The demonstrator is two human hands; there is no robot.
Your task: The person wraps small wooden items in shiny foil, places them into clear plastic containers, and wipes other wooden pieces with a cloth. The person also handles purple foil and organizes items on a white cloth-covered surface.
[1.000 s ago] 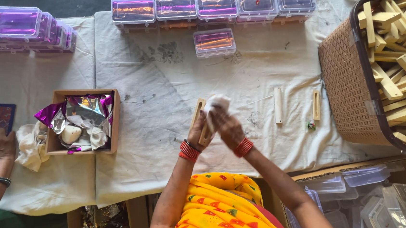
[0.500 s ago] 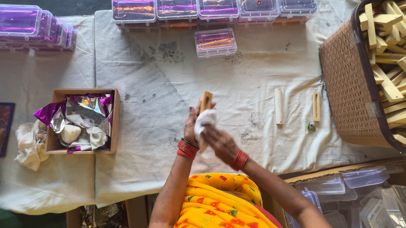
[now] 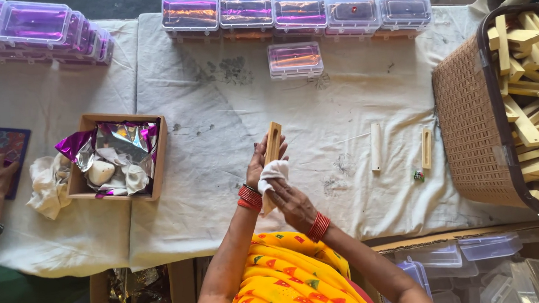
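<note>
Wooden strip point(image 3: 272, 142) in left hand point(image 3: 259, 169)

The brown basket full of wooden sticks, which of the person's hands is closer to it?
Right. The right hand, pressing a white cloth, lies nearer the brown basket. The left hand, holding a wooden piece, sits just beyond it, farther off.

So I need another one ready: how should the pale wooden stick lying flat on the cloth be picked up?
Pinch the pale wooden stick across its long sides near the middle, from above. It lies flat, pointing away, with bare white cloth either side.
</note>
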